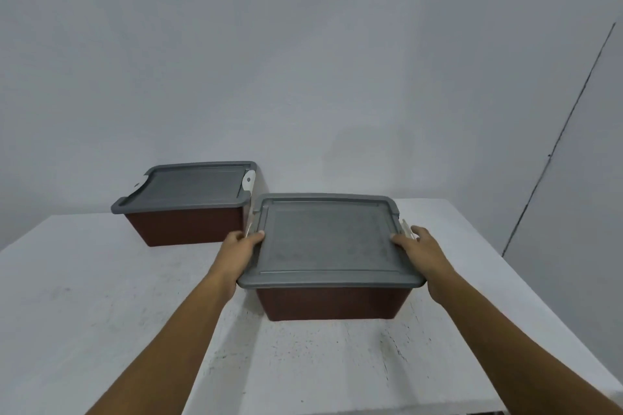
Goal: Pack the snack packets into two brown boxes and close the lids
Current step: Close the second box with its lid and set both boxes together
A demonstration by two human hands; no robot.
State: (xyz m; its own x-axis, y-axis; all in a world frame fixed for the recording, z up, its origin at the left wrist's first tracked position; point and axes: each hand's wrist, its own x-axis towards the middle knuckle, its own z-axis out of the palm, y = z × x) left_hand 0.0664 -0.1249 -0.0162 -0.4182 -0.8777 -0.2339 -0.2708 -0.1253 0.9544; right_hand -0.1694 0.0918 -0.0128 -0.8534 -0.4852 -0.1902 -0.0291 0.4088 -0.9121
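Two brown boxes with grey lids stand on the white table [101,296]. The near box [333,303] is at the centre, with its grey lid [327,242] lying flat on top. My left hand [241,253] grips the lid's left edge, thumb on top by the white latch. My right hand [423,253] grips the lid's right edge, thumb on top next to the other white latch. The far box [188,226] sits at the back left with its lid [192,187] on and a white latch at its right side. No snack packets are visible.
A plain grey wall rises right behind the table. The table's right edge runs diagonally past the near box, with a drop beyond it. A thin dark line runs down the wall at the far right.
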